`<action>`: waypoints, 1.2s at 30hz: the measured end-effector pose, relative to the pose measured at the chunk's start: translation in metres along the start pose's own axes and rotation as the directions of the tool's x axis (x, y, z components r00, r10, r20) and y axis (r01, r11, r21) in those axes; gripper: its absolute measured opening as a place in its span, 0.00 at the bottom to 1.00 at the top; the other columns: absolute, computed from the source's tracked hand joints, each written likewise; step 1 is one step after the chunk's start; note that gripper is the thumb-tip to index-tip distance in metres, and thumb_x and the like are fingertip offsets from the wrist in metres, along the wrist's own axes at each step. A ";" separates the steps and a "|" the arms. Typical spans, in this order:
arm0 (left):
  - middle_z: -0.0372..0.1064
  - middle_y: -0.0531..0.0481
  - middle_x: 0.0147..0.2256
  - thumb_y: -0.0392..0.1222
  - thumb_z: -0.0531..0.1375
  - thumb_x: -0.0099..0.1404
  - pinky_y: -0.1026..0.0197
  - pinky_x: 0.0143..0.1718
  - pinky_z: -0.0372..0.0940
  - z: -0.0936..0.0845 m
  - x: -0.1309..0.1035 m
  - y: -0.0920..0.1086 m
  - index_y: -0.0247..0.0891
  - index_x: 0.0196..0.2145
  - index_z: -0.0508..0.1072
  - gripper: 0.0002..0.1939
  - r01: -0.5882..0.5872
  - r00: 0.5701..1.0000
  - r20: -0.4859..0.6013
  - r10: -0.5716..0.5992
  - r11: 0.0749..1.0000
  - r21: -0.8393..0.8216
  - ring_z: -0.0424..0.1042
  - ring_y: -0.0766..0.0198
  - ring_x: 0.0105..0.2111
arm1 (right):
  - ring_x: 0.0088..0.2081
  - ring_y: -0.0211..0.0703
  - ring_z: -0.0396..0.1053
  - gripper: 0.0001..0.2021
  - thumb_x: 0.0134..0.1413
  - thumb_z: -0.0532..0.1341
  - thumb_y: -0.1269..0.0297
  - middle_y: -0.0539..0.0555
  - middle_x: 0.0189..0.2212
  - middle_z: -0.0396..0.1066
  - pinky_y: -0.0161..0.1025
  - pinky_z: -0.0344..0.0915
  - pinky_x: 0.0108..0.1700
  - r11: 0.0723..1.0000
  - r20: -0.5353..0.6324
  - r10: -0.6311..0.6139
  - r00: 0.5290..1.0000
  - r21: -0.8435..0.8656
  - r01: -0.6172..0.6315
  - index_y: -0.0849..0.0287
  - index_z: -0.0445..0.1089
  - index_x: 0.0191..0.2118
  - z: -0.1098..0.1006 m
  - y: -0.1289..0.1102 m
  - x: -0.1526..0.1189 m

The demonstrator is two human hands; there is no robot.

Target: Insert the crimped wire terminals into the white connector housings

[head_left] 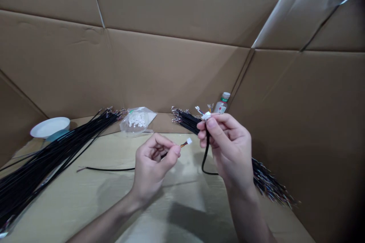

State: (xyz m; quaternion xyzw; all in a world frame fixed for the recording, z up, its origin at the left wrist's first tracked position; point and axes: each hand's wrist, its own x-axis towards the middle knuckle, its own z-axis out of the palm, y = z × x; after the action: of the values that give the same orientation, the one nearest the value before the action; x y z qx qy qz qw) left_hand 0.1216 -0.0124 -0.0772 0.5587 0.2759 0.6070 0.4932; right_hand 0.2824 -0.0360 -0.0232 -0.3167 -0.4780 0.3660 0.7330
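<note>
My left hand (155, 163) is closed, thumb against fingers, on the wires of a cable. A small white connector (189, 141) on short orange and dark wires (184, 144) sticks out past the fingertips. Higher up and to the right, my right hand (228, 144) pinches the end of a black cable (205, 155) near another white connector piece (205, 115). Thin loose wires with metal tips (210, 107) fan out above that pinch. A single black cable (111, 169) with a bare-wire end runs behind my left hand; whether that hand holds it is hidden.
A large bundle of black cables (65, 148) lies at the left beside a white bowl (51, 127). At the back are a clear bag of small white connectors (138, 119), another cable bundle (185, 119) and a bottle (221, 104). Cardboard walls (176, 72) enclose the table (119, 205).
</note>
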 end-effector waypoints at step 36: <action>0.60 0.57 0.25 0.53 0.64 0.72 0.70 0.26 0.55 0.001 -0.001 0.010 0.38 0.32 0.68 0.17 0.440 0.887 0.267 -0.377 0.866 -0.239 0.55 0.70 0.24 | 0.30 0.38 0.79 0.02 0.62 0.71 0.65 0.49 0.32 0.83 0.34 0.76 0.30 0.981 0.015 -0.076 0.997 -0.180 0.077 0.52 0.81 0.40 0.016 0.014 -0.009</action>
State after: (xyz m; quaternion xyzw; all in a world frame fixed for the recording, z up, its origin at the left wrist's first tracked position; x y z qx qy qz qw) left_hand 0.1201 -0.0174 -0.0690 0.4691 0.2414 0.4594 0.7146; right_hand 0.2618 -0.0345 -0.0339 -0.3616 -0.5242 0.2940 0.7128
